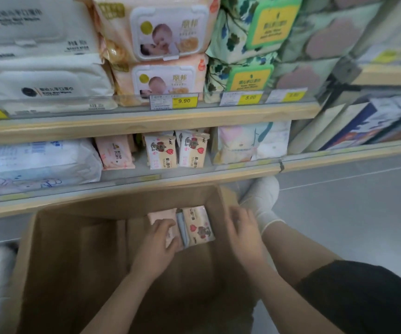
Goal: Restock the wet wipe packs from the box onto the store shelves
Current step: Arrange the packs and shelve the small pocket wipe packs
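Two hands reach into the box: left hand grasps a pink pack, right hand seemingly released.

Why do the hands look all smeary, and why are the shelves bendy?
In the head view, the right hand is smeared by motion blur, the left hand less so; the wide-angle lens bows the shelf edge; the 9.90 price tag stays readable, while the picture's corners go soft and the box inside is dim.

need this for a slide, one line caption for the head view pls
Left hand grips a pink pack inside the cardboard box below stocked shelves, right hand open beside it.
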Demonstrator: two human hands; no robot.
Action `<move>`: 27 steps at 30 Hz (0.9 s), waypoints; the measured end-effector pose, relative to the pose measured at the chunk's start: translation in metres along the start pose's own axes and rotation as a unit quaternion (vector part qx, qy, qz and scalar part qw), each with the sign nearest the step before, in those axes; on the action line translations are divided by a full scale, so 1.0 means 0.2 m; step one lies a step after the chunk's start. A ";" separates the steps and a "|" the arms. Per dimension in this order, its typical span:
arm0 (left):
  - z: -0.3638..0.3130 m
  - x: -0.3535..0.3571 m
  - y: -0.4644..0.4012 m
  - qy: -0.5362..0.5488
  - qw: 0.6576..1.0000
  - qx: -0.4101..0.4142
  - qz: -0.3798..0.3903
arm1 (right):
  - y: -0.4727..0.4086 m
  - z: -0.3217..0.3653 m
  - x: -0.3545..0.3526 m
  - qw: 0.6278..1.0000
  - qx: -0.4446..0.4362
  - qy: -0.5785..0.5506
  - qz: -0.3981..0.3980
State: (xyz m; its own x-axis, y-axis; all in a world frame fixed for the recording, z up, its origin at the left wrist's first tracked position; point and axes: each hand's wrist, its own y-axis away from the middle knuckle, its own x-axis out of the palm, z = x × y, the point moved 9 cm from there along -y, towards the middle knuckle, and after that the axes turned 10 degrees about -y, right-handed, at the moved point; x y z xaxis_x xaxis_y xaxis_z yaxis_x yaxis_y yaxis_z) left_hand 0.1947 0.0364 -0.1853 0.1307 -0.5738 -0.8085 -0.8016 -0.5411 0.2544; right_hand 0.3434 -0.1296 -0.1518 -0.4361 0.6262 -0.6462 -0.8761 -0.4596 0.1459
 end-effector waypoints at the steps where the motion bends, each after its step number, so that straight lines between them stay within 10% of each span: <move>1: 0.00 0.06 0.00 0.019 1.000 -0.008 0.011 | 0.02 -0.02 0.01 1.000 0.011 -0.004 -0.002; 27: 0.10 0.41 -0.22 0.172 0.959 -0.215 0.063 | 0.03 -0.02 0.06 0.999 0.003 -0.020 -0.025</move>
State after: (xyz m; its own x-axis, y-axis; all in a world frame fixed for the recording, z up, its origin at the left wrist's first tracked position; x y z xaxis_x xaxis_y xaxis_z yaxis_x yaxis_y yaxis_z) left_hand 0.2283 0.0254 -0.2733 0.2921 -0.7801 -0.5533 -0.5182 -0.6154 0.5940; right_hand 0.3336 -0.1266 -0.1622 -0.3995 0.6727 -0.6228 -0.8982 -0.4231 0.1191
